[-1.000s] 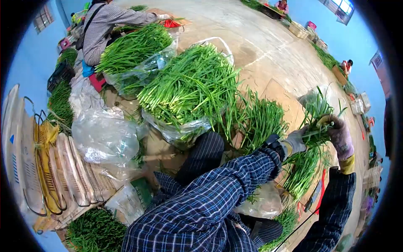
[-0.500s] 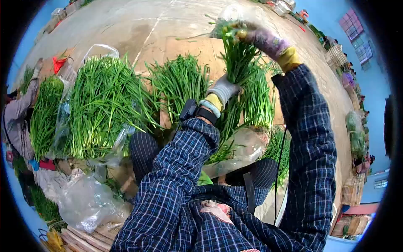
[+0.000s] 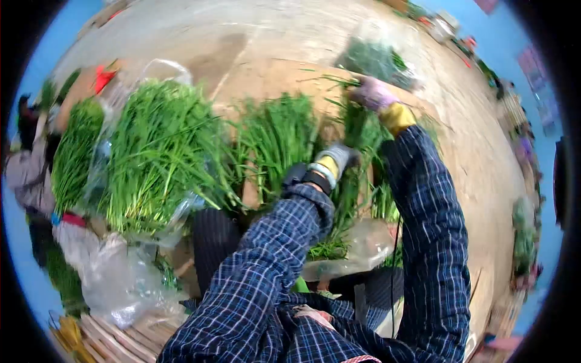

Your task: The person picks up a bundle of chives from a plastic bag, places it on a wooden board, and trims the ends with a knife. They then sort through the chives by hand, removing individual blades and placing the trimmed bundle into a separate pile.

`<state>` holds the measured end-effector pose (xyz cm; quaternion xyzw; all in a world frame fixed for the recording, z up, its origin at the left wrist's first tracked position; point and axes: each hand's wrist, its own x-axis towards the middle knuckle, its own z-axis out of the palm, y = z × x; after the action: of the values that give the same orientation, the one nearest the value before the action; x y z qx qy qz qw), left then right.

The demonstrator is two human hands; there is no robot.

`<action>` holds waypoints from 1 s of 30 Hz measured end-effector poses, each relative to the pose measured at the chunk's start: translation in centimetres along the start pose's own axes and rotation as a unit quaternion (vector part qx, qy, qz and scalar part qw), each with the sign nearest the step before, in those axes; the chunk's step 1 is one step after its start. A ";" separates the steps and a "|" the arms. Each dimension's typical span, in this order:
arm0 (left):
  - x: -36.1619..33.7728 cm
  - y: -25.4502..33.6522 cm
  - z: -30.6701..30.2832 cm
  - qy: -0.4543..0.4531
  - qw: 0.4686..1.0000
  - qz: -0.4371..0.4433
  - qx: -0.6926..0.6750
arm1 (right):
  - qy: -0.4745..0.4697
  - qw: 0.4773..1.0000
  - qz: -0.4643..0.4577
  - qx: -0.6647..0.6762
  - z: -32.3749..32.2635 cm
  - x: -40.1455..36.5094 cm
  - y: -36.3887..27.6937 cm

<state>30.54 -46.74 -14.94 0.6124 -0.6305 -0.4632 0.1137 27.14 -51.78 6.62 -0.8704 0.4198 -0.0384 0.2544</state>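
Observation:
In a grey glove with a yellow band, my left hand (image 3: 336, 161) is closed round the middle of a bunch of chives (image 3: 350, 192). The bunch stands roughly upright, its stalks running down toward my lap. At its top, my right hand (image 3: 372, 95), in a purple patterned glove with a yellow cuff, has its fingers closed round the leaf tips; motion blurs them slightly. Left of the bunch lies another pile of chives (image 3: 278, 133). Part of a further pile (image 3: 385, 202) shows behind and right of the bunch.
A large heap of chives (image 3: 160, 151) lies on plastic at left. Cardboard (image 3: 290, 75) covers the floor ahead. A filled clear bag (image 3: 378, 60) stands beyond it. Crumpled plastic (image 3: 127, 284) and wooden slats (image 3: 115, 336) are at lower left. Another person (image 3: 30, 175) sits at far left.
My right hand has come down along with the top of the bunch, which was raised higher before. The view has shifted, and the filled bag beyond the cardboard shows more fully.

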 end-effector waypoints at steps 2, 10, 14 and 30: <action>-10.7 2.9 -1.5 0.178 0.953 0.114 0.217 | 0.003 0.998 -0.054 -0.042 0.9 2.8 5.3; -4.0 0.8 -0.2 0.206 0.976 0.046 0.055 | 0.007 0.936 -0.074 0.345 2.2 3.4 5.5; -7.7 1.6 -1.1 0.238 0.914 -0.111 -0.310 | 0.050 0.898 0.039 0.436 1.9 2.4 6.3; -15.6 2.8 3.3 0.287 0.937 -0.132 -0.149 | -0.013 0.975 -0.181 0.130 -4.0 -3.1 -4.3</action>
<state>29.83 -32.11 -8.17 0.7728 -0.4083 -0.3676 0.3176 27.04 -48.85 12.54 -0.8916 0.2437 -0.1265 0.3601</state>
